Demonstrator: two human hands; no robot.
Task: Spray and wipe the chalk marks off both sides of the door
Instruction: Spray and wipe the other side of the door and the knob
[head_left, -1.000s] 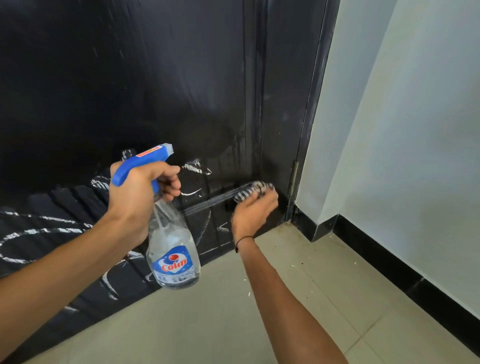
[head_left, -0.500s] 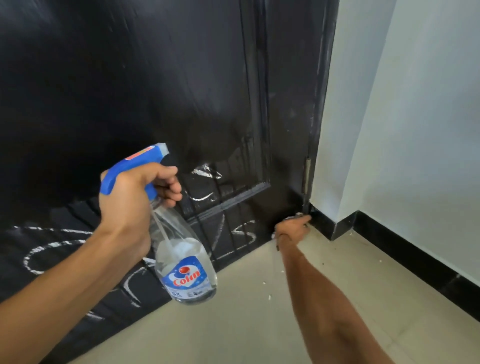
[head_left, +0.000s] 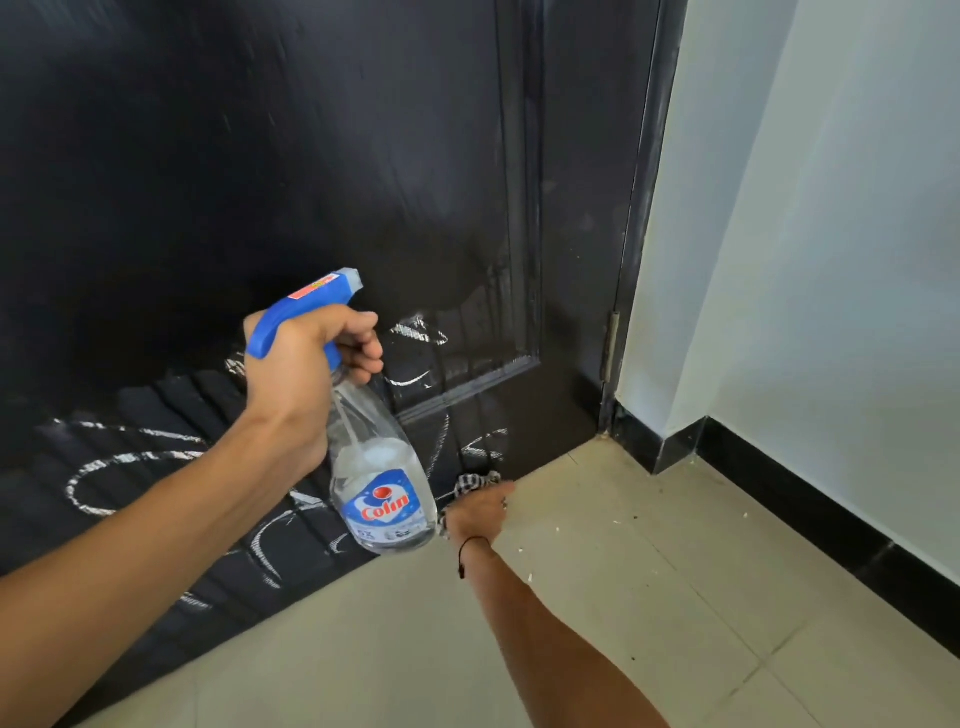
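— Left hand (head_left: 298, 379)?
— Wrapped round the blue trigger head of a clear plastic spray bottle (head_left: 382, 483), fingers (head_left: 363, 348) curled over the trigger, nozzle aimed at the black panelled door (head_left: 311, 156). Held off the door, bottle tilted, about half full.

— Right hand (head_left: 478, 512)?
— Low at the door's bottom edge, just above the beige tiled floor (head_left: 597, 597), gripping a checked black-and-white cloth (head_left: 475, 483) bunched against the door. Fingers mostly hidden; curled into the cloth.

— Chalk?
— White chalk marks (head_left: 130, 467) across the lower left of the door, a few more (head_left: 415, 332) near the panel moulding. Upper door wet, streaked.

— Room?
— Open floor to the right, bounded by the pale wall (head_left: 831, 260) and its black skirting (head_left: 779, 499). Hinge (head_left: 610, 343) on the door's right edge.
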